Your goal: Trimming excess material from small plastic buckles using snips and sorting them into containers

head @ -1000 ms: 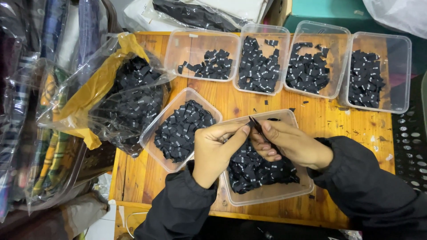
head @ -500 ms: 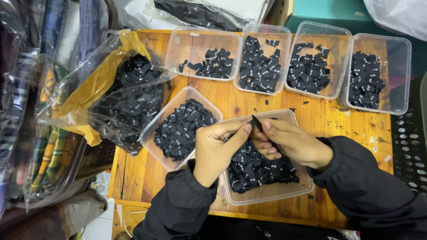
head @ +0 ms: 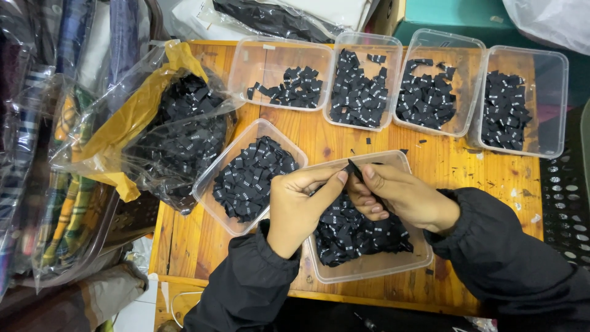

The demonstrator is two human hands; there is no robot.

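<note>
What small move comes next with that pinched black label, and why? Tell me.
Probably drop it into one of the trays. Both hands, left hand and right hand, pinch a single black label above the near tray of mixed labels, while the four far trays hold separate piles.

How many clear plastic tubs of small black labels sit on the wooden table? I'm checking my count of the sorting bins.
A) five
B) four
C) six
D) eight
C: four tubs stand in a row along the far edge, starting with the far-left tub and ending with the far-right tub, a fifth tub sits angled nearer, and a sixth tub lies under both hands.
</note>
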